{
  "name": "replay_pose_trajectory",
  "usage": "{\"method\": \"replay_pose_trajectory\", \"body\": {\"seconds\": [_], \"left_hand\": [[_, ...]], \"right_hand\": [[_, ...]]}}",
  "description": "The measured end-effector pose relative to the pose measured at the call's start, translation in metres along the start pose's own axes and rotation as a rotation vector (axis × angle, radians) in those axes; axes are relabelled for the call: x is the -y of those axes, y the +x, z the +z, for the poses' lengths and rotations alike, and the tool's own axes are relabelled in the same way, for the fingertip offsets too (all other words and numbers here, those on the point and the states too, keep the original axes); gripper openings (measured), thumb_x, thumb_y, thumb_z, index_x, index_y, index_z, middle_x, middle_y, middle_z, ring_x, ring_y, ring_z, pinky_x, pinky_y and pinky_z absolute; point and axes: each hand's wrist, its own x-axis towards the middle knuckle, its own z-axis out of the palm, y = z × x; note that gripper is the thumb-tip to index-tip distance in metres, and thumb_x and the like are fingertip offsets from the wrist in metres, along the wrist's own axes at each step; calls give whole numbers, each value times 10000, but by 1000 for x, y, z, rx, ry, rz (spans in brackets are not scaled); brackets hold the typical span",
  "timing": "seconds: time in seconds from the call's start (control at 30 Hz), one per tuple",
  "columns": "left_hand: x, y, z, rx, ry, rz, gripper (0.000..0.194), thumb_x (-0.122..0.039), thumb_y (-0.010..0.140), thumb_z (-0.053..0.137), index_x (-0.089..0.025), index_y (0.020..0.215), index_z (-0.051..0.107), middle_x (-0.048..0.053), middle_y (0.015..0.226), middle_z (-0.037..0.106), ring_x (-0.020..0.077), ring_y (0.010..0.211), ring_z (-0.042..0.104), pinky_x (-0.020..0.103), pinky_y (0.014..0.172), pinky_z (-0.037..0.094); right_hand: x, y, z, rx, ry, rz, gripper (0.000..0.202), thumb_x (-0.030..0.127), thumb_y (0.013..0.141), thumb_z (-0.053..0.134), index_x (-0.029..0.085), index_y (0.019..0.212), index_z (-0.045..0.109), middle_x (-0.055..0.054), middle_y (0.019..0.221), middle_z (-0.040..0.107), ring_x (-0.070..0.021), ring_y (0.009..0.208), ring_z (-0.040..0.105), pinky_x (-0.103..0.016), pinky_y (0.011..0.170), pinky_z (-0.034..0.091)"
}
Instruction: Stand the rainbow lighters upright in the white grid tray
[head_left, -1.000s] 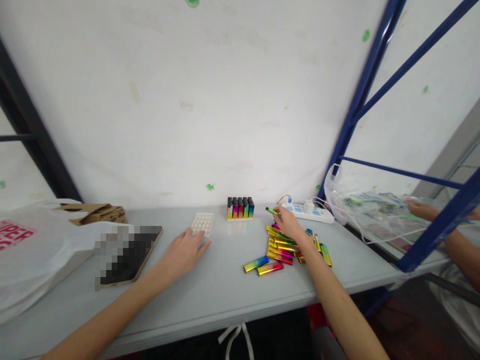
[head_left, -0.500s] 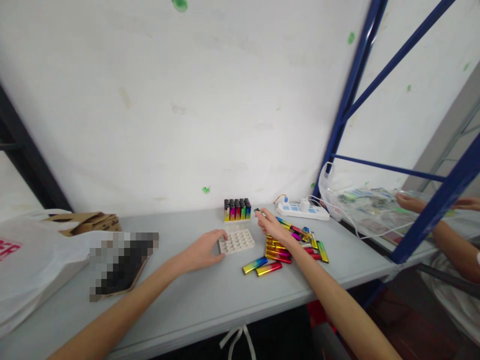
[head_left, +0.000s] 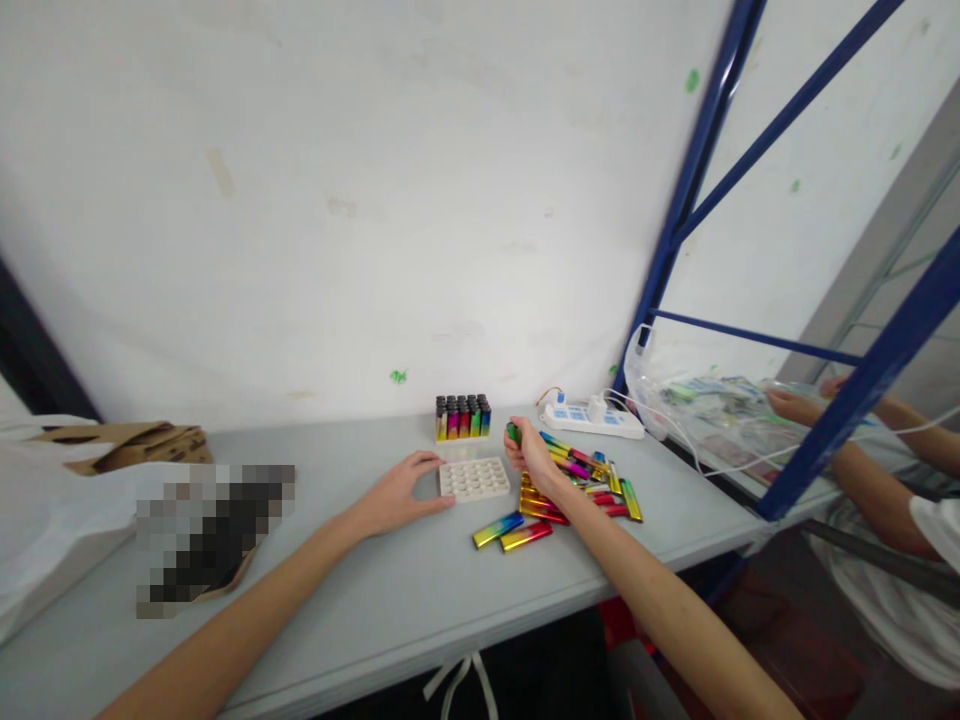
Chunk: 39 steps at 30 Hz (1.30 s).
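Note:
A white tray (head_left: 475,480) with rows of round-ended pockets lies flat on the table. My left hand (head_left: 395,494) grips its left end, thumb at the near corner and fingers at the far one. My right hand (head_left: 531,452), closed around a green lighter (head_left: 514,434), is raised just right of the tray. Under and beside my right wrist lies a heap of shiny multicoloured lighters (head_left: 574,468). A blue-yellow lighter (head_left: 498,530) and a red-yellow lighter (head_left: 526,537) lie nearer me. Behind the tray, a block of upright lighters with black tops (head_left: 463,418) stands in rows.
A white power strip (head_left: 592,420) with cables sits at the back right by a blue metal frame (head_left: 675,240). White bag (head_left: 67,520), cardboard (head_left: 142,445) and a blurred-out dark object (head_left: 217,545) occupy the left. Another person's hands (head_left: 799,405) work beyond the frame.
My left fingers have shifted from over the tray's pockets to its left edge. My right hand has turned, showing the green lighter more upright. The camera view has swung slightly right.

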Motion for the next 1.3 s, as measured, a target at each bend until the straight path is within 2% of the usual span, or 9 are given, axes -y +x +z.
{"method": "replay_pose_trajectory", "body": {"seconds": [0.1, 0.23, 0.33, 0.43, 0.53, 0.67, 0.9, 1.07, 1.3], "left_hand": [[-3, 2, -1, 4, -21, 8, 666, -672, 799, 687, -194, 1262, 663, 115, 1384, 612, 319, 1282, 588, 435, 1160, 424], [-3, 1, -1, 0, -28, 18, 653, -657, 774, 720, -203, 1241, 670, 117, 1371, 619, 321, 1271, 593, 442, 1155, 427], [-2, -2, 0, -3, -25, 15, 673, -631, 735, 767, -205, 1245, 662, 123, 1380, 607, 322, 1281, 584, 447, 1160, 418], [-4, -4, 1, -17, -33, -1, 673, -610, 709, 794, -199, 1227, 670, 125, 1368, 611, 325, 1274, 589, 447, 1153, 424], [-6, -5, 0, -23, -48, -19, 658, -590, 701, 805, -192, 1212, 684, 122, 1357, 617, 323, 1256, 601, 436, 1145, 433], [-7, -5, -1, -35, -71, -36, 666, -580, 648, 845, -203, 1179, 706, 105, 1324, 639, 323, 1226, 620, 430, 1133, 444], [-2, -2, 0, -28, -116, -58, 671, -574, 600, 882, -221, 1147, 719, 95, 1313, 649, 326, 1210, 625, 452, 1121, 447], [-2, -1, -1, -6, -142, -60, 666, -561, 599, 885, -221, 1151, 731, 81, 1306, 652, 326, 1229, 610, 436, 1130, 439], [0, -2, -2, 12, -141, -41, 698, -578, 614, 878, -218, 1193, 730, 96, 1302, 644, 328, 1228, 605, 441, 1133, 436]], "right_hand": [[0, -3, 6, -88, 9, -37, 435, 474, 931, 356, 242, 577, 258, 65, 512, 198, -90, 426, 137, -253, 411, 116], [0, -7, 10, -78, -7, -37, 405, 442, 919, 359, 235, 578, 289, 65, 517, 209, -88, 430, 137, -246, 419, 111], [1, -7, 10, -47, 11, -27, 440, 507, 929, 381, 232, 591, 314, 71, 530, 202, -85, 435, 142, -240, 426, 124], [1, -6, 12, 43, 59, -62, 483, 643, 918, 435, 217, 693, 462, 79, 567, 230, -86, 448, 181, -227, 433, 157], [3, -8, 16, 118, 62, -158, 480, 696, 900, 484, 221, 883, 556, 62, 642, 354, -101, 488, 301, -228, 448, 269], [2, -7, 20, 121, -203, -364, 405, 601, 943, 520, 215, 826, 561, 9, 769, 531, -144, 704, 526, -272, 659, 459], [8, 17, 39, 206, -268, -455, 339, 518, 905, 644, 226, 1061, 567, -50, 978, 749, -217, 968, 693, -365, 893, 515], [1, 28, 53, 220, -316, -511, 379, 543, 852, 699, 219, 1022, 601, -53, 966, 739, -227, 941, 698, -365, 833, 566], [-11, 20, 54, 145, -483, -617, 347, 519, 869, 688, 209, 1024, 677, -66, 1052, 690, -195, 932, 644, -300, 739, 585]]}}
